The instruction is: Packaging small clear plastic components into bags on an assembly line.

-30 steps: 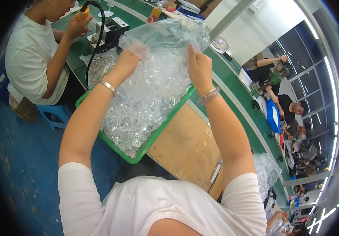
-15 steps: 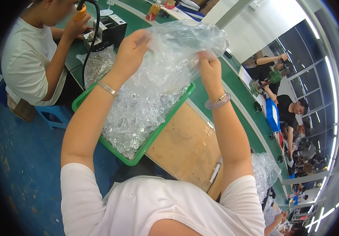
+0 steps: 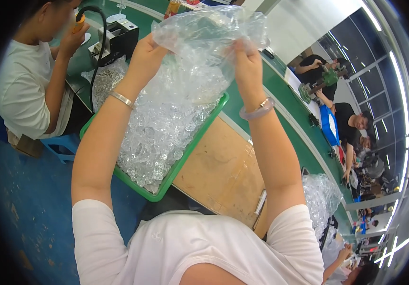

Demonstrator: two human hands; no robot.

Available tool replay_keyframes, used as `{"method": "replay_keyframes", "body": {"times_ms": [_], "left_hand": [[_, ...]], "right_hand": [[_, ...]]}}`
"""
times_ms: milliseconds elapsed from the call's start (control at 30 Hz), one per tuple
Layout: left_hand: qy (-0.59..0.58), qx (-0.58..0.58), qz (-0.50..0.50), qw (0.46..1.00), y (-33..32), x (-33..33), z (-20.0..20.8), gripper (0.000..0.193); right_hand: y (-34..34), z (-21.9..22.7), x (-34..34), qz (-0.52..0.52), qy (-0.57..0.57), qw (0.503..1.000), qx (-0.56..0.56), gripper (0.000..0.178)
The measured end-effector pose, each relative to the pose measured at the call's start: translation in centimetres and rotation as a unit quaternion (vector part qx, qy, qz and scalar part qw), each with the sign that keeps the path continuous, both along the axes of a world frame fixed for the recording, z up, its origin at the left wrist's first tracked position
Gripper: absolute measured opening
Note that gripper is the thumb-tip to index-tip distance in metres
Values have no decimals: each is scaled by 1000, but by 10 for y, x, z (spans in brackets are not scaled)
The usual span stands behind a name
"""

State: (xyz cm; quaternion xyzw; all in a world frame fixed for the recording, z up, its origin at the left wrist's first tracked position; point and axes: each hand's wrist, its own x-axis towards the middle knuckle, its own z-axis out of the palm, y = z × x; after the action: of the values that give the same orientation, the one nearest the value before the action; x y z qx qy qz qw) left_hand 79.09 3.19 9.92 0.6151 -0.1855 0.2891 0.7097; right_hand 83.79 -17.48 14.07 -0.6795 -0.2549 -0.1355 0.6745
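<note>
A clear plastic bag (image 3: 209, 31) is stretched between my two raised hands. My left hand (image 3: 151, 56) pinches its left side, and my right hand (image 3: 247, 64) grips its right side near the far end of the tray. Below the bag, a green tray (image 3: 178, 173) is heaped with small clear plastic pieces (image 3: 159, 130). The bag's lower part hangs over the far end of the heap, and I cannot tell whether anything is inside it. My fingertips are partly hidden by the film.
A brown board (image 3: 218, 168) lies right of the tray. At left, a person in white (image 3: 28, 90) holds an orange-handled tool beside a black machine (image 3: 116, 40) and a bag of small metallic parts (image 3: 107, 80). Another filled clear bag (image 3: 321, 197) stands at right, near a blue bin (image 3: 328, 124).
Both hands and the bag have moved slightly left and farther away, and the bag's top edge looks more spread. The person at left has shifted a little with the tool.
</note>
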Motion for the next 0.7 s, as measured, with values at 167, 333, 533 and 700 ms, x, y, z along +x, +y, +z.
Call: {"method": "replay_keyframes", "body": {"times_ms": [167,333,533,700], "left_hand": [[-25,0,44,999,0,-1,0,21],[10,44,25,999,-1,14,1,20],[80,34,33,996,-3,19,8,21],[52,44,-13,998,-7,17,14,19]], "right_hand": [[5,-4,1,9,-70,997,33,20],[4,6,6,34,80,994,60,19],[9,23,3,5,103,995,1,17],[2,30,13,-6,48,997,-65,19]]}}
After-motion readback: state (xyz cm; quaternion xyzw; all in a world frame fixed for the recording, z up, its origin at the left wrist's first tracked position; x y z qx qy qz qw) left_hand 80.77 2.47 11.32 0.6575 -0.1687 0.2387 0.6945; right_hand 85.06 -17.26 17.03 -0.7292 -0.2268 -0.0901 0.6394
